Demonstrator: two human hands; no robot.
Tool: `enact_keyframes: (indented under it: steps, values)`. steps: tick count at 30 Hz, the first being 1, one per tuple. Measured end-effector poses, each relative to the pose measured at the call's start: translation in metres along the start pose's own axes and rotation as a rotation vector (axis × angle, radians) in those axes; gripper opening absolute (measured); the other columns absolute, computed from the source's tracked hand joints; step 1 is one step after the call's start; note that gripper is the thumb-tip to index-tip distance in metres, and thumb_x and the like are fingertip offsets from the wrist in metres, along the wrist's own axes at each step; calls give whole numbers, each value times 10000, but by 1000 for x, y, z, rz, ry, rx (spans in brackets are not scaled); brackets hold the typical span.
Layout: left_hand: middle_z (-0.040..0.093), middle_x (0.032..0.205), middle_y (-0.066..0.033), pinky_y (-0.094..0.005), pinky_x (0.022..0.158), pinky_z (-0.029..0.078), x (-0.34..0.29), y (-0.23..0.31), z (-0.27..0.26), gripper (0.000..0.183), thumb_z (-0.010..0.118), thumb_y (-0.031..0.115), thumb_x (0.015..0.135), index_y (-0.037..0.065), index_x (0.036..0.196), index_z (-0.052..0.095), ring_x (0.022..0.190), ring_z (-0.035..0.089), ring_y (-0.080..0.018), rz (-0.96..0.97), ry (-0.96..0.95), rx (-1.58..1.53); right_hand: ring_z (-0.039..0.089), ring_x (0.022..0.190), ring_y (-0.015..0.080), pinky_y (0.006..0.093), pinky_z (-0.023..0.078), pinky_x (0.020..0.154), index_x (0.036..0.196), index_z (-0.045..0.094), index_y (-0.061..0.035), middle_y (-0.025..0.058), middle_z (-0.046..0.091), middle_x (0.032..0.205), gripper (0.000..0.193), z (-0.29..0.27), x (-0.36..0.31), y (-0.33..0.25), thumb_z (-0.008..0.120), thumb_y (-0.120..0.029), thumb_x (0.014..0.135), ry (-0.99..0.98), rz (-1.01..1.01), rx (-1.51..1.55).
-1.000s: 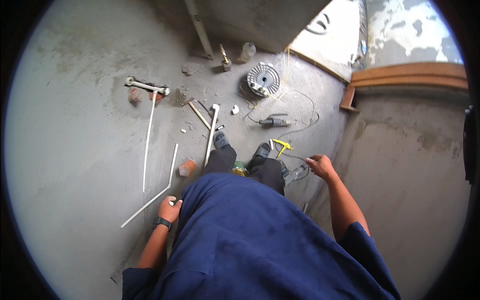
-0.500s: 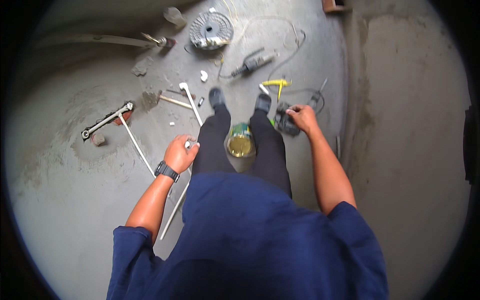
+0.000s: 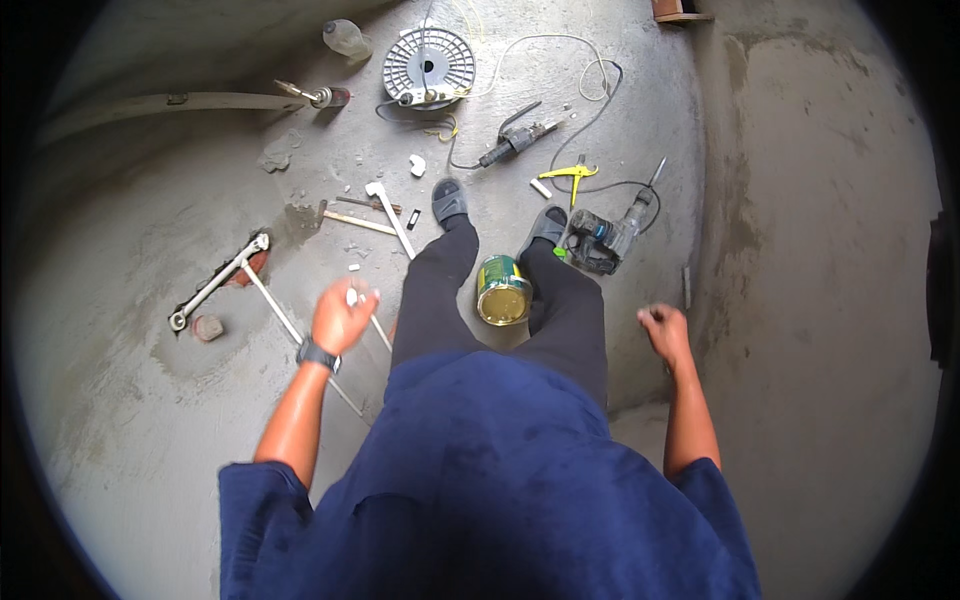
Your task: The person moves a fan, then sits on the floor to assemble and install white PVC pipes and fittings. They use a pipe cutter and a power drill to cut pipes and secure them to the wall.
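Observation:
My left hand (image 3: 340, 318) is closed, with a small white pipe fitting (image 3: 352, 297) between its thumb and fingers. Just left of its wrist runs a thin white pipe (image 3: 275, 302), joined to a thicker white pipe (image 3: 218, 283) lying in a groove cut in the floor. Another white pipe with an elbow on its end (image 3: 393, 217) slopes down behind my left hand. My right hand (image 3: 663, 330) hangs with curled fingers; whatever they hold, if anything, is hidden. The nearest thing to it is a dark hammer drill (image 3: 612, 235) on the floor.
A green and gold can (image 3: 505, 292) stands between my legs. Beyond my feet lie a yellow pipe cutter (image 3: 573, 175), a corded power tool (image 3: 517, 142), a cable reel (image 3: 408, 75) and a loose white elbow (image 3: 417, 165). A hammer (image 3: 358, 221) lies left of my feet.
My right hand has moved away from beside the hammer drill, down and to the right. My left hand has shifted slightly left, still with the white fitting. My feet have moved a little.

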State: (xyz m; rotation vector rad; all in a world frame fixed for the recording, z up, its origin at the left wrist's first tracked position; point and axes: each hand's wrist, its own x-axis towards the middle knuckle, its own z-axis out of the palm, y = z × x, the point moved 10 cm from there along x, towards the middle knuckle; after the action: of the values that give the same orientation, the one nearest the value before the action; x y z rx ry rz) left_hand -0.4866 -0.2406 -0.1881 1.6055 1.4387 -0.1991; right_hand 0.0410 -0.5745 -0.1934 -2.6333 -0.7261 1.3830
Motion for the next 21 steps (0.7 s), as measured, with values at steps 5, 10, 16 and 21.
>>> enact_keyframes:
  steps: [5,10,16,21]
  values:
    - [724,958,-196,-403,794,549,189,74,50,307,747,309,902,26,1011,701,893,712,-327,364,50,24,710,896,410,459,548,795,932,754,14,248,730,924,409,69,212,-92,716,-391,896,-8,-345,-116]
    - [740,990,-101,-326,802,519,355,185,148,332,721,353,951,38,1053,745,856,663,-154,540,-26,-95,712,912,390,454,568,840,887,775,8,239,735,941,410,197,378,-175,709,-396,852,-192,-478,-667]
    - [669,1005,-115,-333,784,476,431,233,262,460,432,324,1061,-21,1335,567,824,564,-163,343,-562,-1317,710,706,220,360,594,663,909,770,-52,94,752,844,305,262,422,-204,731,-355,914,-774,-206,-117]
    - [686,1207,-219,-336,806,482,423,187,259,475,378,168,1035,-65,1433,491,865,570,-188,426,-400,-911,748,820,254,393,601,716,1078,755,-31,142,781,966,379,233,460,-150,677,-373,936,-537,-82,-530]
